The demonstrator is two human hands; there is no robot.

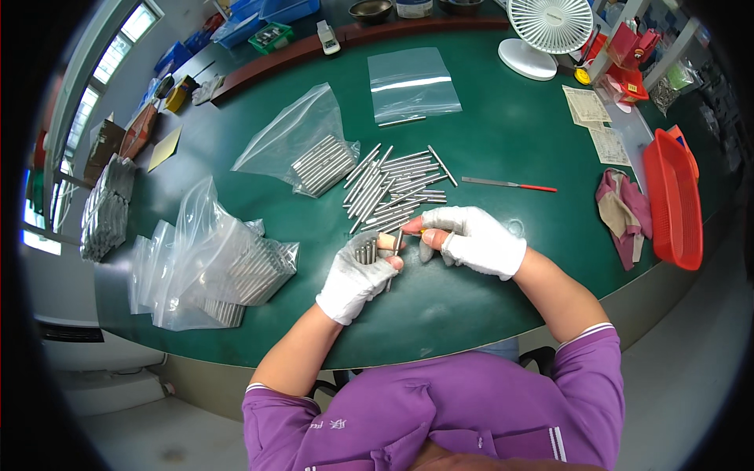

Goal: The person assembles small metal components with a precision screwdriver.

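My left hand [345, 284], in a white glove with bare fingertips, is closed around several metal pins [366, 251]. Its thumb and forefinger pinch one more steel pin [397, 243], held tilted upward. My right hand [483, 243], gloved the same way, meets it at that pin, its fingers pinched on a small thing with a yellow part [425, 232]; the rest is hidden by the fingers. Just beyond both hands lies a loose heap of steel pins [385, 188]. A thin file with a red handle [538, 188] rests to the right of the heap.
Bags of pins [236, 267] crowd the left; another open bag [302, 125] lies behind the heap. Farther back is a flat clear bag [412, 86]. A white fan [528, 60], paper slips [587, 106], a cloth [620, 208] and a red basket [667, 228] line the right.
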